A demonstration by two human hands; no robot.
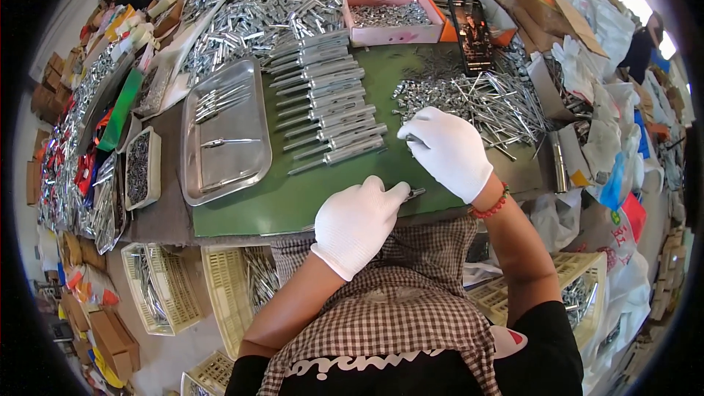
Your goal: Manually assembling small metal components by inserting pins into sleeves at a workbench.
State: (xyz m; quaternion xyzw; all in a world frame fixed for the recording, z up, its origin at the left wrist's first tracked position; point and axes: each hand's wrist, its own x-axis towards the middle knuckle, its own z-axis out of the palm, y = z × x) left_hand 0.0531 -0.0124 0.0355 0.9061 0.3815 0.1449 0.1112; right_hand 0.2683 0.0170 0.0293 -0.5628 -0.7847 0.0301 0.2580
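My left hand, in a white glove, is closed at the near edge of the green work surface. A short dark-tipped metal piece sticks out from its fingertips. My right hand, also gloved in white, is curled with the fingertips together beside a heap of small silver metal parts. Whatever it may pinch is hidden. To the left of both hands lies a stacked row of grey metal tube assemblies with thin rods. Long thin metal rods are heaped beyond my right hand.
A steel tray with several slim metal parts stands at left, a small bin of dark bits beside it. A pink box and an upright phone stand at the back. Yellow crates sit below the edge.
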